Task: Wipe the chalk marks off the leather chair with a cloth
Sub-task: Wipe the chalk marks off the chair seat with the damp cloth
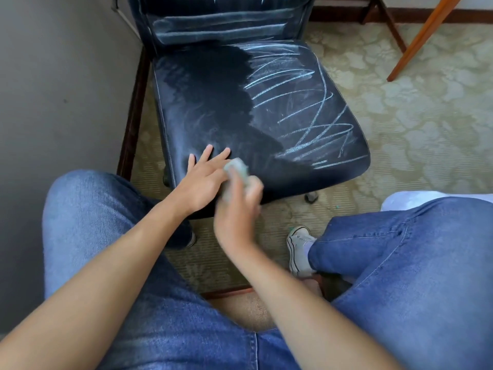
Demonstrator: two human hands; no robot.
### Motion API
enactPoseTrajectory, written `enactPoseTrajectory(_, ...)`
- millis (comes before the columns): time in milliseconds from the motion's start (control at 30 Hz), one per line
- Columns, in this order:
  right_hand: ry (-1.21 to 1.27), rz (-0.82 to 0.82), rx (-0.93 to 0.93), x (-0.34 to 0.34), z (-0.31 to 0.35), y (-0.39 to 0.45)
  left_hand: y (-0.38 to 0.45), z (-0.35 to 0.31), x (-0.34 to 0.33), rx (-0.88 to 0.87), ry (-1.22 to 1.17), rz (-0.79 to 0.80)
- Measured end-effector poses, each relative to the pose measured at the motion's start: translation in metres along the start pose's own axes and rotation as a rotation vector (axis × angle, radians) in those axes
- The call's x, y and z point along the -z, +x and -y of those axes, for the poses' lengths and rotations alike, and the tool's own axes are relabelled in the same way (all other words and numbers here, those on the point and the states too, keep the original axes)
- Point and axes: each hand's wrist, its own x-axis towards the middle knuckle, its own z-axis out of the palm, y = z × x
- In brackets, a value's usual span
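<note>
1. Head view: the left hand [198,182] lies flat on the chair [213,108] seat near its front left corner, fingers straight and spread, holding nothing.
2. The right hand [236,209], blurred, grips a pale cloth [236,169] at the seat's front edge, just beside the left hand.
3. Chalk marks [301,102] cover the seat's right half and the backrest; the left half looks mostly wiped.

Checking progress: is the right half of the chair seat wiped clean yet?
No, chalk scribbles cover the right half of the seat.
</note>
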Motion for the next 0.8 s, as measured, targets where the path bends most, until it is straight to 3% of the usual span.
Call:
enactPoseTrajectory(100, -0.123, 0.196, 0.159, -0.017, -0.004, -0.029, 0.002, 0.002, 0.002, 0.034, -0.089, -0.07)
enactPoseTrajectory(167, -0.278, 0.213, 0.359, -0.004, -0.012, -0.019, 0.003, 0.003, 0.004, 0.068, -0.164, -0.125)
enactPoseTrajectory(233, -0.39, 0.151, 0.438, 0.022, -0.025, 0.01, 0.003, 0.001, 0.0, 0.033, -0.001, -0.176)
enactPoseTrajectory(300, -0.469, 0.044, 0.333, 0.059, -0.038, 0.05, 0.004, 0.004, -0.009, -0.028, 0.293, -0.204)
enactPoseTrajectory(400, -0.558, -0.106, 0.038, 0.129, -0.073, 0.113, 0.007, 0.012, -0.02, -0.003, 0.549, -0.16)
enactPoseTrajectory(533, -0.43, -0.248, -0.302, 0.19, -0.116, 0.151, 0.009, 0.021, -0.033, -0.023, 0.787, -0.236)
enactPoseTrajectory(667, -0.414, -0.303, -0.354, 0.173, -0.111, 0.145, 0.009, 0.004, -0.049, -0.161, 0.862, -0.363)
enactPoseTrajectory(733, -0.451, -0.315, -0.316, 0.162, -0.101, 0.136, 0.014, -0.006, -0.067, -0.314, 0.919, -0.314)
enactPoseTrajectory(800, -0.489, -0.236, -0.167, 0.148, -0.091, 0.118, 0.021, -0.013, -0.085, -0.329, 0.947, -0.263)
